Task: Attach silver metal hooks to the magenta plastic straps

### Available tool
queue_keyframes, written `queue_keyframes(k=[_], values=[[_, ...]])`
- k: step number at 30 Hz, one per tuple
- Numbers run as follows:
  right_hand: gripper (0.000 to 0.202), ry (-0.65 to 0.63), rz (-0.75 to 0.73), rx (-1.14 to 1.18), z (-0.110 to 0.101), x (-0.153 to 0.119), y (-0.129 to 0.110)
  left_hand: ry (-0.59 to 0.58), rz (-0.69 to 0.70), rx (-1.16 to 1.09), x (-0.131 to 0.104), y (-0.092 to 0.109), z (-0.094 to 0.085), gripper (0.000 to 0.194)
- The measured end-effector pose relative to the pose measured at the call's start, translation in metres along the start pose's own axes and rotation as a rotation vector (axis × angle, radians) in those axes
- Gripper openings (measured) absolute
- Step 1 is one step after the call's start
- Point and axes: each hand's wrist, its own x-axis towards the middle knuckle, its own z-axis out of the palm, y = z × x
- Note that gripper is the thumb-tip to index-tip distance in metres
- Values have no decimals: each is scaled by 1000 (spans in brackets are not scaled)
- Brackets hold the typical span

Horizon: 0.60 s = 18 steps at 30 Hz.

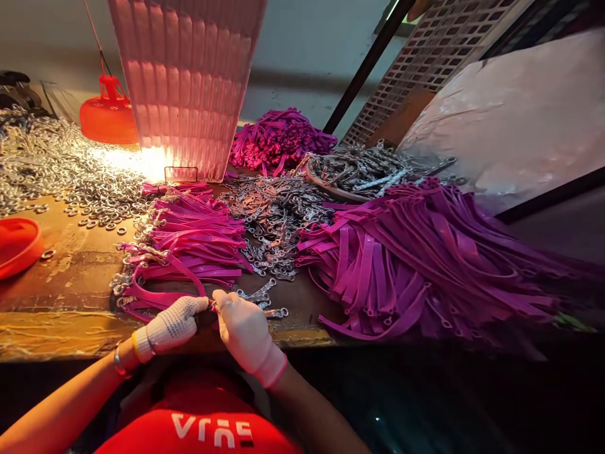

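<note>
Both hands wear white gloves and meet at the table's front edge. My left hand [171,326] is closed on the end of a purple strap [186,268], which curves back toward metal pieces at the left. Fingertips of my right hand [243,328] are pinched beside it, at the same strap end; what exactly they hold is too small to make out. A row of purple straps [198,234] with metal pieces at their left ends lies beyond my hands. Just right of my right hand are a few loose metal links [276,313].
Purple straps [425,252] are heaped at the right, overhanging the front edge. Metal links [278,205] fill the middle, beside a loaded tray [331,189]. Rings [101,198] and a red lamp [108,116] are at the left, near a red bowl [19,246]. A ridged panel [189,82] stands behind.
</note>
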Motion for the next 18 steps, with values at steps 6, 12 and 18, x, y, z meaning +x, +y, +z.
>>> queue_keyframes(k=[6, 12, 18], values=[[42, -214, 54, 301, -15, 9, 11, 124, -15, -65, -8, -2, 6, 27], [17, -349, -28, 154, 0, 10, 13, 61, -44, 110, -12, -2, 11, 29], [26, -230, -99, 35, 6, 3, 13, -15, 20, 172, -4, 10, -3, 23]])
